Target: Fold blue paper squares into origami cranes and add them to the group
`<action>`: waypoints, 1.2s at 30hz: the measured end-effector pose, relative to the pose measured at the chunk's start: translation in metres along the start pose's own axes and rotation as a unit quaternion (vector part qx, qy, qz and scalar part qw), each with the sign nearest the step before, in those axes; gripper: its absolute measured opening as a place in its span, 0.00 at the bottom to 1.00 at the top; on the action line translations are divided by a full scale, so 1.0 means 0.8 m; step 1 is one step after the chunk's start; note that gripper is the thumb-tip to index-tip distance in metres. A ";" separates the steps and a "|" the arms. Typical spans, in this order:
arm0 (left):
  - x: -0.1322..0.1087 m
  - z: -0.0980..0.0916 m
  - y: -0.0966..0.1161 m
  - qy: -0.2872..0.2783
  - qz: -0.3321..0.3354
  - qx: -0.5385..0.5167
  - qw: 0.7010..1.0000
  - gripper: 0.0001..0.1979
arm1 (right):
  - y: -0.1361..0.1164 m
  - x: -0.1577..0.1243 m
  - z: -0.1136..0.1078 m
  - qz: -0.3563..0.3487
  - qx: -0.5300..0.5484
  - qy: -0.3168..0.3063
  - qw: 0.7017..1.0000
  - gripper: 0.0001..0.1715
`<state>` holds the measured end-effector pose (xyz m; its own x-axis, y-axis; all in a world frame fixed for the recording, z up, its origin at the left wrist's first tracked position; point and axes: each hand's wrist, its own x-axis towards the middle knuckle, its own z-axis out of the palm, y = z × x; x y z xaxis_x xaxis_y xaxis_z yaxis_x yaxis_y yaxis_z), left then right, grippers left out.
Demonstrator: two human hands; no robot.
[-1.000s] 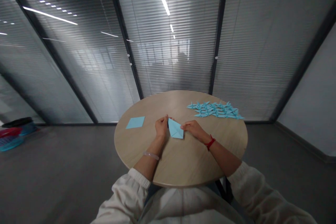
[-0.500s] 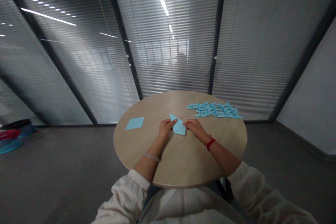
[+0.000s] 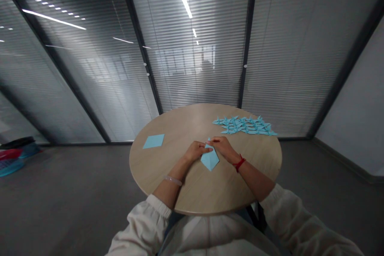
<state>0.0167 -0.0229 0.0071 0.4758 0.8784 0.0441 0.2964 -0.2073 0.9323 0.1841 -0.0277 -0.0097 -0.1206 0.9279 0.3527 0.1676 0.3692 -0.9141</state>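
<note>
A light-blue sheet of origami paper (image 3: 210, 161), folded to a kite shape, lies near the middle of the round table. Its broad end points toward me and its narrow tip points away. From the left, my left hand (image 3: 196, 150) presses on the paper, the fingers closed at its upper part. My right hand (image 3: 222, 146) pinches the far tip from the other side, with the thumb and index finger close to my left fingertips. The hands cover part of the upper edges.
The round wooden table (image 3: 192, 200) carries a flat blue paper stack or sheet (image 3: 154, 141) at left. Several folded blue paper cranes (image 3: 244, 125) lie in rows at the back right. Baskets (image 3: 12, 164) stand on the floor far left. Behind the table are glass panels with blinds (image 3: 201, 68).
The folded paper has turned so its narrow tip points away from me, and it has shifted slightly right and nearer. Both hands have come together at its upper end.
</note>
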 end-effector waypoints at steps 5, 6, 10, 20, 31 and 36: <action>-0.003 -0.001 0.007 -0.011 -0.011 -0.019 1.000 0.23 | -0.014 -0.004 -0.004 0.010 0.004 0.082 0.997 0.21; -0.003 -0.001 0.009 -0.013 -0.011 -0.021 1.000 0.24 | -0.016 -0.004 -0.005 0.012 0.007 0.091 0.996 0.21; -0.008 0.000 0.019 -0.019 -0.017 -0.007 1.000 0.25 | -0.012 -0.001 -0.009 0.010 0.031 0.125 0.992 0.21; -0.013 0.004 0.023 -0.047 -0.035 -0.049 0.997 0.29 | 0.001 0.006 -0.015 0.033 0.065 0.171 0.983 0.19; 0.000 0.002 0.006 0.015 0.073 -0.020 0.997 0.28 | -0.010 -0.006 -0.003 -0.013 0.025 0.037 0.999 0.17; -0.001 0.000 0.008 -0.001 0.082 -0.022 0.996 0.27 | -0.014 -0.004 -0.008 -0.009 0.051 0.078 0.996 0.16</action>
<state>0.0183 -0.0253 0.0128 0.5169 0.8331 0.1967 0.1776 -0.3292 0.9274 0.1887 -0.0340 0.0005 0.0319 0.9211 0.3881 0.0654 0.3855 -0.9204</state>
